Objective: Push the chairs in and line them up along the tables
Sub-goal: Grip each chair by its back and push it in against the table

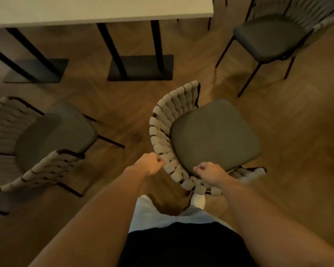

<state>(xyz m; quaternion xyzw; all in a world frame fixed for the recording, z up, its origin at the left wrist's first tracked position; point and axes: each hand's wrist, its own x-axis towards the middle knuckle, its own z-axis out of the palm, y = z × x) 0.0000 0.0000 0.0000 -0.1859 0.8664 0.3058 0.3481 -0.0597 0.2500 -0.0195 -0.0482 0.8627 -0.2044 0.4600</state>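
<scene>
Looking down: wood floor fills the view. Table, pale top, runs along the far edge, well beyond both hands; its dark legs drop to two flat black bases ahead and to the left of the hands.

Three chairs, none tucked under the table. Middle chair sits directly at the hands, turned at an angle, dark seat pad ahead of the right hand, woven backrest curving from the hands up and away on the left side. Left chair stands well apart to the left of the left hand, seat facing right, woven arm nearest the viewer. Far chair stands well ahead and to the right of the right hand, near the table's corner.

Left hand: fingers curled tight, gripping the backrest rim of the middle chair from outside. Right hand: fingers likewise curled over the rim, close beside the left, knuckles up, just behind the seat pad.

White shoe shows below the rim, between the forearms.
</scene>
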